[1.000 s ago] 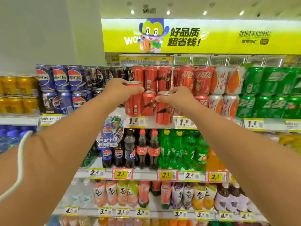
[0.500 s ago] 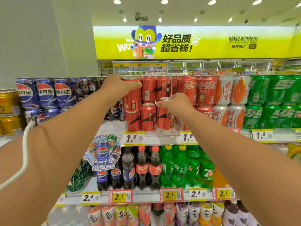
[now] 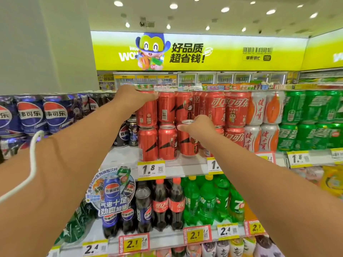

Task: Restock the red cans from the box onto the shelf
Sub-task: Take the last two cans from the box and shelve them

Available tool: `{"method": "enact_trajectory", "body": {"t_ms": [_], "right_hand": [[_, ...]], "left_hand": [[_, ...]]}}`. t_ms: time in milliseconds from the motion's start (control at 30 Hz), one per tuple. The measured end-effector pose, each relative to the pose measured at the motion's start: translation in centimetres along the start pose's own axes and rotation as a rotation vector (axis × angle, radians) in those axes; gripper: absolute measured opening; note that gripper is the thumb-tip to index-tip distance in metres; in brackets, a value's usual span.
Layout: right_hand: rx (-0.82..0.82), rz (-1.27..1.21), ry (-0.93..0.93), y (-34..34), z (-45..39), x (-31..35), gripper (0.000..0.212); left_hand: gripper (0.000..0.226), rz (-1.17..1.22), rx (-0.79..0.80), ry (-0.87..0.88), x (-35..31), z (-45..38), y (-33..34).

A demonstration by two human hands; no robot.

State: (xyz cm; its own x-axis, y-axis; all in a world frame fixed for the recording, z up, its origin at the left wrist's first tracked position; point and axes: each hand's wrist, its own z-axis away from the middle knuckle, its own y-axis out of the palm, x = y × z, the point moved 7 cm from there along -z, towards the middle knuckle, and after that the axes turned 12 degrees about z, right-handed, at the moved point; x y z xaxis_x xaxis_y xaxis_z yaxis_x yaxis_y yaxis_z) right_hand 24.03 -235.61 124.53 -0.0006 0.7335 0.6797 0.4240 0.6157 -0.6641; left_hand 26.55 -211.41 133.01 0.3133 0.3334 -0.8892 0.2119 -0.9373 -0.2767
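At far left, blue cola cans [image 3: 55, 113] are occupying the upper shelf [image 3: 185, 166], clear of the work. Next along, the left hand [image 3: 132, 99] is reaching to the second tier and gripping an upper red can [image 3: 146, 110] from above, fingers curled over its rim and thumb at the near side; that can is sitting on a lower red can [image 3: 147, 143] at the left end of the red block. To seat it well, in my judgement, the base should be centred squarely on the lid beneath and checked for rock before the grip is relaxed, with the label turned outward to match its neighbours. Moving right, the right hand [image 3: 201, 127] is closing over the top of a bottom-row red can [image 3: 187, 140], fingers partly bent round the lid, palm above; the can appears to be resting on the shelf beside another red can [image 3: 167, 142]. It should be pushed back until flush with the row, as a can left proud of the shelf edge could tip. Further right, white-and-orange cans [image 3: 259, 123] and green cans [image 3: 308, 123] are standing undisturbed. The supply box is not in view.
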Motion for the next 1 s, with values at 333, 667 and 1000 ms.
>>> {"method": "enact_trajectory", "body": {"t_ms": [333,667,1000], "right_hand": [[0.014,0.003,0.029,1.9,-0.6,-1.1,0.048],[0.001,-0.018,-0.037,2.6,-0.2,-1.5,0.080],[0.059,0.024,0.017,2.3,2.4,-2.6,0.041]], "left_hand": [[0.099,0.070,0.049,-0.045,1.6,-1.3,0.5],[0.081,0.065,0.038,0.024,2.2,-0.5,0.6],[0.083,-0.074,0.014,0.047,4.4,2.2,0.9]]}}
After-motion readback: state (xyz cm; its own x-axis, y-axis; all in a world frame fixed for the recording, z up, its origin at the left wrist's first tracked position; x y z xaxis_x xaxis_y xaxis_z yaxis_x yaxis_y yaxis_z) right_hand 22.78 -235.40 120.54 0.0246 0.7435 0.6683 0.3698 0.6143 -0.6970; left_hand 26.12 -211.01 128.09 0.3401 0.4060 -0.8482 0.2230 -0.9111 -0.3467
